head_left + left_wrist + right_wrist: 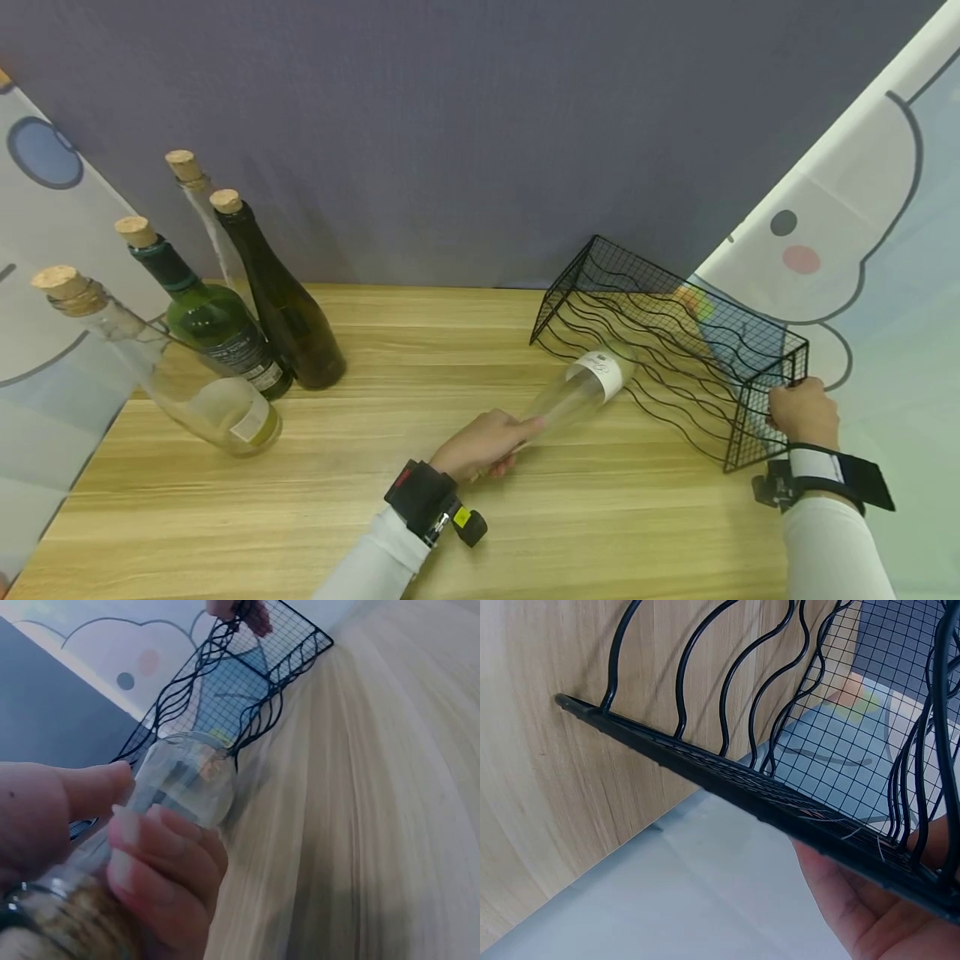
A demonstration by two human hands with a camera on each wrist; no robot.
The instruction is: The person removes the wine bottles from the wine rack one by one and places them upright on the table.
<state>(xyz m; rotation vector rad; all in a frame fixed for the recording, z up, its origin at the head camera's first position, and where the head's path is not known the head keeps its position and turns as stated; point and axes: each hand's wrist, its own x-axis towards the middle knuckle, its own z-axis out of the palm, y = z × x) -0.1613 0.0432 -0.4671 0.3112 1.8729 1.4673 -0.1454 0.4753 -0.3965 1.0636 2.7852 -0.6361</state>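
Note:
In the head view my left hand [491, 442] grips a clear glass bottle [558, 407] by its neck. The bottle slants to the upper right, and its white-labelled base end overlaps the wavy wires at the front of a black wire wine rack [738, 404]. Whether glass and wire touch, I cannot tell. The left wrist view has the base of this bottle [191, 776] facing the rack, with fingers and thumb around the neck and a cork low at the left. My right hand [806, 412] holds the rack's right end; in the right wrist view its fingers [840, 892] curl at the mesh side.
Corked bottles stand at the table's left: a clear one [217, 408] in front, a green one [225, 325], a dark one [288, 317] and another clear one [210, 217] behind. The wooden table [420, 350] meets a grey wall [450, 167]; a cartoon-printed sheet is at the right.

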